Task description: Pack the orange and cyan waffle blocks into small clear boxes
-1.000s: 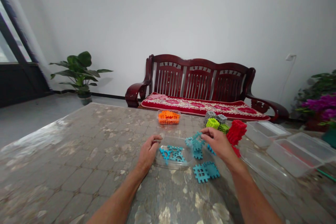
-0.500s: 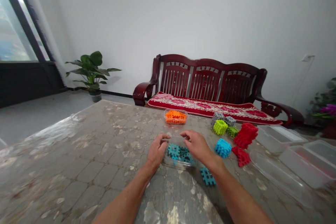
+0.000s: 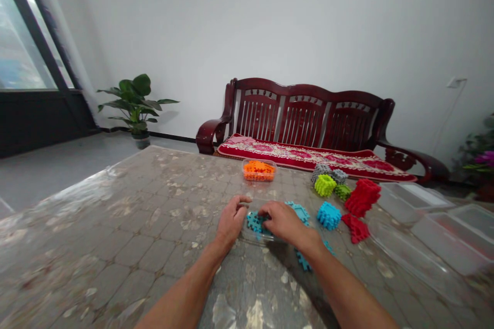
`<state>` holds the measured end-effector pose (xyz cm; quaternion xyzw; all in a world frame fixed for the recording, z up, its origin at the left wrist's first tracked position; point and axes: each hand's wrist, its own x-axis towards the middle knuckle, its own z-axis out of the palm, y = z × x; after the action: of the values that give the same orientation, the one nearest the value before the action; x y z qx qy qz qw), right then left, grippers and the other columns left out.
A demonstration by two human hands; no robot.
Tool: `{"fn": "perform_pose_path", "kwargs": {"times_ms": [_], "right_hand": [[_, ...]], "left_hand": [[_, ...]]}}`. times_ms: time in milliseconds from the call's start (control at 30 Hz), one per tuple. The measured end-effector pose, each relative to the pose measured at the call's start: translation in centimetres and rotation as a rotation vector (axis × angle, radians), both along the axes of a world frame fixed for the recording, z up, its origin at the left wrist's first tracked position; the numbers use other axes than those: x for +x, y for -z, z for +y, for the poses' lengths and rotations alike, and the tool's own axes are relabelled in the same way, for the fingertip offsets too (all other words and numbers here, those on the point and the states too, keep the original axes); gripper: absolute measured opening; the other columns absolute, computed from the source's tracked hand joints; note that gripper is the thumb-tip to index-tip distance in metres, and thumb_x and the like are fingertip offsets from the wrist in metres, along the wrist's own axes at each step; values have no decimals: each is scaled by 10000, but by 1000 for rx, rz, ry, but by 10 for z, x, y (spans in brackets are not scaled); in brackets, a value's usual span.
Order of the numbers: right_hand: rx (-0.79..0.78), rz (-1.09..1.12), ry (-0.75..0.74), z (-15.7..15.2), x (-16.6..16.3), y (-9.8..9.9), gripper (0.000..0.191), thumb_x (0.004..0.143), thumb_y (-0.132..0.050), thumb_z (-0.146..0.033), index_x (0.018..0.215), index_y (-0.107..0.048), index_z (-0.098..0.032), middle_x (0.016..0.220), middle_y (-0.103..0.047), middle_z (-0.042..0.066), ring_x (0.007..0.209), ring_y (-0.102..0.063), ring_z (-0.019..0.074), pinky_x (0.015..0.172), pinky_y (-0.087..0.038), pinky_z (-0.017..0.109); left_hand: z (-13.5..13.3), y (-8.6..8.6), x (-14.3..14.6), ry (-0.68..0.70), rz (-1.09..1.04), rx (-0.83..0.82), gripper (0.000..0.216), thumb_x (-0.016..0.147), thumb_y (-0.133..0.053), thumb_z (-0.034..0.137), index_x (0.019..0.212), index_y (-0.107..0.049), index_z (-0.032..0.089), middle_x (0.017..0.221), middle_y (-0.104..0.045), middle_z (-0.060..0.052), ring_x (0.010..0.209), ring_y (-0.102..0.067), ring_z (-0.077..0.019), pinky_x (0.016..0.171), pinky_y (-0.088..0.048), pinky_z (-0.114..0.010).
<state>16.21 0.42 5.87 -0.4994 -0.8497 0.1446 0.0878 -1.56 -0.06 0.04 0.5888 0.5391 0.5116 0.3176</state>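
The tabletop (image 3: 154, 226) has a grey-brown surface with a diamond grid and pale floral patches. Items directly on it:

- Near centre: clear container (image 3: 255, 239), with toothed blue pieces (image 3: 254, 222) inside.
- Right of that container: flat blue piece (image 3: 299, 212) and nearer blue piece (image 3: 303, 261), both partly hidden.
- Far edge: small clear tub (image 3: 259, 180), filled with orange pieces (image 3: 258, 168).
- Right of centre: two grey clusters (image 3: 321, 170), lime stack (image 3: 324, 185), darker green stack (image 3: 342, 193), light-blue stack (image 3: 329, 215).
- Beside these: tilted red stack (image 3: 363, 198), with red pieces (image 3: 355, 229) just nearer.
- Right side: transparent boxes (image 3: 450, 247) and clear elongated lid (image 3: 415, 261).
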Motion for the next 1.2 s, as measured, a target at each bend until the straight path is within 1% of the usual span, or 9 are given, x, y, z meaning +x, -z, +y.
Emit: {"fn": "perform_pose_path", "kwargs": {"times_ms": [100,200,300,433,600,833,1000,1100,1200], "right_hand": [[51,205,56,4,18,-3,312,772,-580,-161,1010,-772,-220,1033,-770,50,965,-686,204,860,-485,286],[118,380,263,13,56,-5,298,822,-533,-189,1006,-768,-198,1003,-777,60,936,-702,209,878,-508,321],[92,332,403,22,96,-1,339,794,-529,-158,1047,-756,-161,1048,-772,92,979,-705,234,909,-513,359],[42,185,326,25,119,9,519,699,-576,-108,1199,-705,-163,1217,-723,106,1129,-657,267,1015,-466,409],[49,70,134,19,106,14,674,616,-606,-72,1277,-664,-191,1346,-651,89,1269,-546,275,1107,-375,399],[41,3,182,19,105,11,636,650,-643,-102,1282,-656,-171,1279,-672,115,1208,-573,285,1059,-406,395],[122,192,266,15,103,-12,591,709,-725,-236,1290,-642,-167,1299,-658,131,1193,-589,287,1059,-411,432],[129,284,157,1,82,-29,554,732,-738,-279,1273,-653,-193,1260,-679,102,1151,-610,264,1034,-434,414],[120,276,25,-13,57,-34,528,723,-759,-274,1241,-673,-217,1234,-689,86,1152,-603,258,1027,-433,395]], "left_hand": [[-1,-1,0,-2,4,-5,327,715,-434,267,938,-661,192,864,-723,-46,872,-678,-233,812,-494,-343],[-1,-2,0,-2,11,-18,332,726,-430,272,950,-661,191,838,-724,-41,871,-676,-235,809,-492,-342],[-1,-2,0,-6,17,-13,322,726,-432,274,932,-667,196,841,-727,-39,863,-674,-234,819,-497,-347],[0,-3,-2,-42,7,26,279,690,-439,269,839,-668,210,880,-732,-38,873,-669,-227,845,-505,-346],[1,-4,-5,-76,13,19,266,676,-444,294,807,-660,209,877,-731,-46,865,-671,-238,851,-507,-364],[2,-3,-6,-89,17,14,273,687,-443,309,815,-662,208,847,-724,-43,868,-671,-239,852,-505,-361],[1,-4,-5,-89,16,14,270,685,-445,291,818,-665,211,835,-728,-34,845,-670,-230,832,-514,-352],[0,-6,-4,-83,17,18,272,681,-441,278,814,-669,211,851,-729,-35,848,-668,-227,828,-517,-344],[-1,-7,-2,-84,18,21,273,683,-438,270,813,-670,212,859,-729,-34,848,-665,-220,828,-517,-337]]}}
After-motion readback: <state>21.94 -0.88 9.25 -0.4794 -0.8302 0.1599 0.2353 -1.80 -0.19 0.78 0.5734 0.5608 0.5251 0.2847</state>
